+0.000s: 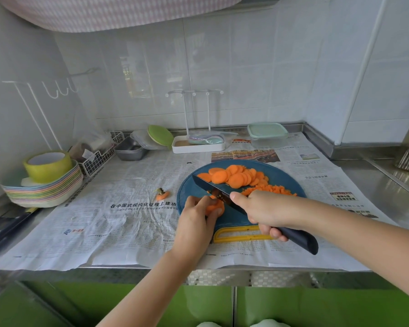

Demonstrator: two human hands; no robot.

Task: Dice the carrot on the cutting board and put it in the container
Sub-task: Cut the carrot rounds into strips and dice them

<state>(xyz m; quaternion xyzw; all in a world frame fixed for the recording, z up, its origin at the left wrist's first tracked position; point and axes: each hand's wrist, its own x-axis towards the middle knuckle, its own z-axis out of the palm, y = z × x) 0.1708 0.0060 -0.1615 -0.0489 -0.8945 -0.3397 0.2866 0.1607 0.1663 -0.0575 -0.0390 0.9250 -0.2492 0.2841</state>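
Note:
A round blue cutting board [286,177] lies on newspaper. Round carrot slices [232,177] are heaped at its far side, and small diced carrot [273,189] lies to their right. My left hand [196,217] holds a small stack of carrot slices [213,206] at the board's near left, fingers curled over it. My right hand [263,208] grips the dark handle of a knife [210,187]; its blade slants up to the left, right beside my left fingers. A clear container with a pale green lid [267,134] stands shut at the back right.
The cut carrot top [162,194] lies on the newspaper left of the board. A stack of coloured plates with a tape roll [45,182] stands at the left, with a wire basket [97,159] and metal trays [130,149] behind. A white rack [197,143] stands at the back wall.

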